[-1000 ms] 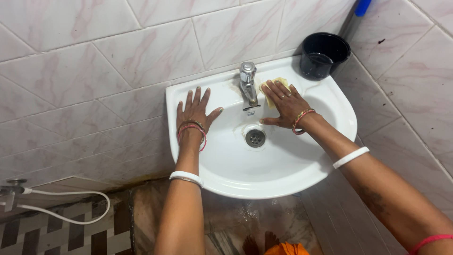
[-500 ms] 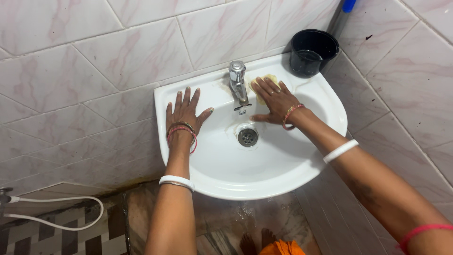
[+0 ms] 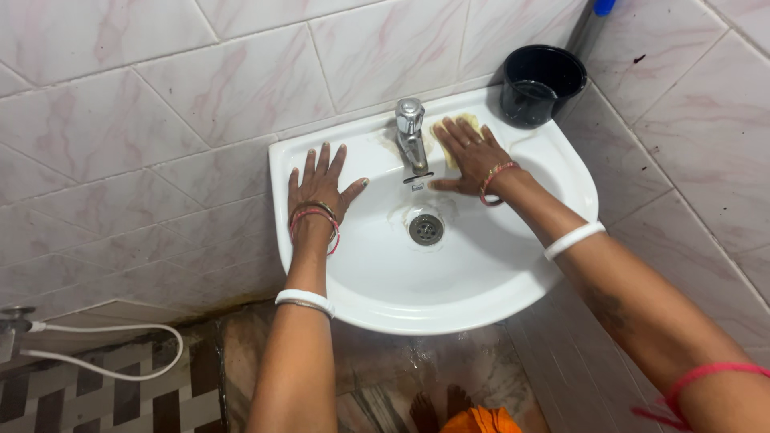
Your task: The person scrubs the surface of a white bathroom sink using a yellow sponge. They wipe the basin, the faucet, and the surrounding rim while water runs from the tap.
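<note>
Pressing a yellow cloth (image 3: 453,135) flat just right of the tap (image 3: 411,132), my right hand (image 3: 469,156) scrubs the sink (image 3: 481,273); left hand (image 3: 321,188), open left of the tap, braces me.

1. A white wall-mounted sink (image 3: 481,281) is fixed against the pink marbled tiles.
2. A chrome tap (image 3: 411,136) is set upright at the back rim.
3. A yellow cloth (image 3: 449,132) is spread just right of the tap, pressed under the right hand (image 3: 472,156).
4. A black bucket (image 3: 541,84) is stood on the back right corner.
5. The left hand (image 3: 321,188) is laid flat on the left rim.
</note>
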